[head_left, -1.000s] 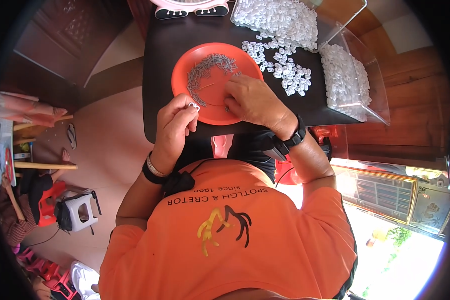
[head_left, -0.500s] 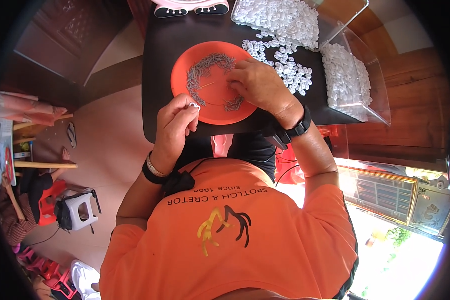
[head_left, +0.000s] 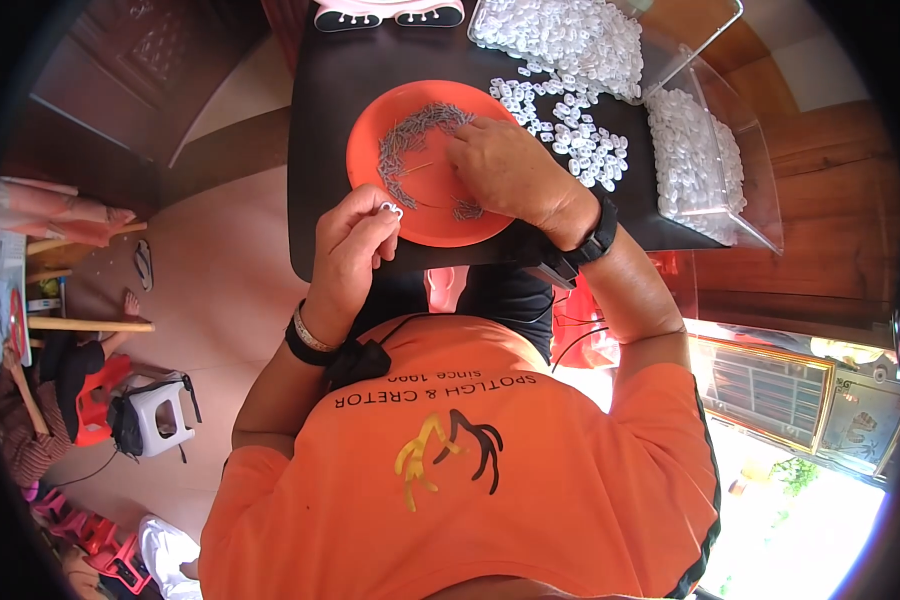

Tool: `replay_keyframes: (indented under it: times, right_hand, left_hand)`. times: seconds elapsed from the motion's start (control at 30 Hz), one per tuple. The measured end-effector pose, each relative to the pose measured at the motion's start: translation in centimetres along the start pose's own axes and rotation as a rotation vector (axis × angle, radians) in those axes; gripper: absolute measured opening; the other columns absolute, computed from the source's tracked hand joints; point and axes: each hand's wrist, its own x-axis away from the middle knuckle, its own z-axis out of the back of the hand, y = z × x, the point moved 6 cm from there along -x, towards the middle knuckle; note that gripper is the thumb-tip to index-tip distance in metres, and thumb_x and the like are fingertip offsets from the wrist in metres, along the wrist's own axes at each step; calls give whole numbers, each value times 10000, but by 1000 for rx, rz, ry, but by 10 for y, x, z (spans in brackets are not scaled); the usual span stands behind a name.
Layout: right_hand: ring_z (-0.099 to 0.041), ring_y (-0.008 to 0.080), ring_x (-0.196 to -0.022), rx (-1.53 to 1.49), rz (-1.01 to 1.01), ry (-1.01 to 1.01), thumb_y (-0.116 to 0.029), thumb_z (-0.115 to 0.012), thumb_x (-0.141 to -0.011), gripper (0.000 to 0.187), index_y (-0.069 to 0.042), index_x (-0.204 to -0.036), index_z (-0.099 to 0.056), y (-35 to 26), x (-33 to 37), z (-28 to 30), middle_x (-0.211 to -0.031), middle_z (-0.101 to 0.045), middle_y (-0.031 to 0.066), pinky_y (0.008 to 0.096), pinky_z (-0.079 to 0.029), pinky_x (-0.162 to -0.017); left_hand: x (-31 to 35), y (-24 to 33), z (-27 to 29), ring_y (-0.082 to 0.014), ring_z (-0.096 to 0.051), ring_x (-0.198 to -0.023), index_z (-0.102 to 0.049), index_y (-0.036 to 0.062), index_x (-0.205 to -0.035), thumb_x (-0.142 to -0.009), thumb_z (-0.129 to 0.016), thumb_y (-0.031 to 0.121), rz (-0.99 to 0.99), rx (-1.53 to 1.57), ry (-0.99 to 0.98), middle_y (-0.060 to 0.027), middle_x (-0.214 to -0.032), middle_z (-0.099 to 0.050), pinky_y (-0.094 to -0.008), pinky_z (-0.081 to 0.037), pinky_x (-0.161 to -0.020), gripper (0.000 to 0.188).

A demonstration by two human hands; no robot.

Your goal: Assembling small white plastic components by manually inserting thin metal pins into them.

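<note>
An orange-red round plate (head_left: 438, 231) sits at the near edge of the dark table. Small grey nail-like pins (head_left: 400, 148) lie on it in a curved heap, with a smaller cluster near its right side. Over the plate's left near rim, my left hand (head_left: 353, 245) is closed, pinching a small white two-holed plastic piece (head_left: 392, 210) between thumb and forefinger. My right hand (head_left: 515, 172) reaches over the plate's right side with its fingers curled down by the pins. Its fingertips are mostly hidden, so what they hold cannot be made out.
Loose white two-holed pieces (head_left: 590, 150) are scattered right of the plate. More fill a clear box (head_left: 560, 45) behind them and another clear container (head_left: 695, 160) at the right. A pink object (head_left: 390, 12) stands at the table's far edge. Another person's arm (head_left: 28, 395) shows at far left.
My right hand has shifted slightly left and its fingers are curled in more over the plate. My left hand still holds the white piece in nearly the same place.
</note>
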Motion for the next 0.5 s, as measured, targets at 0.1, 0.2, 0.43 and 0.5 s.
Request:
replay_keyframes:
  times: [0.1, 0.2, 0.43, 0.5]
  right_hand:
    - [-583, 318, -811, -93, -35, 38, -103, -588, -750, 99, -39, -823, -568, 2, -1, 3, -818, -599, 100, 398, -476, -719]
    - [-604, 306, -787, -386, -110, 83, -101, -589, -773, 124, -17, -864, -580, 3, 1, 14, -828, -618, 128, 370, -484, -707]
    - [-576, 86, -727, -1374, -440, 152, -79, -585, -884, 107, -23, -971, -612, 4, 12, 13, -845, -633, 14, 212, -474, -666]
    - [-546, 49, -717, -1506, -463, 164, -99, -583, -904, 100, -24, -962, -614, -2, 14, 16, -832, -617, -10, 194, -465, -661]
  left_hand:
    - [1, 1, 0, -76, -434, -542, -506, 35, -758, -854, -459, 179, -8, -2, -7, -19, -610, -498, -211, -323, -490, 179]
    - [1, 3, -2, -54, -407, -534, -512, 38, -755, -867, -477, 176, -26, 19, 5, 0, -601, -488, -204, -299, -480, 181]
    - [-5, 8, -11, -37, -393, -535, -524, 31, -764, -897, -510, 191, -60, 54, -17, 14, -597, -471, -203, -283, -479, 208]
    - [-7, 9, -14, -43, -396, -537, -524, 26, -767, -899, -513, 195, -85, 42, -22, 13, -598, -468, -207, -292, -488, 214]
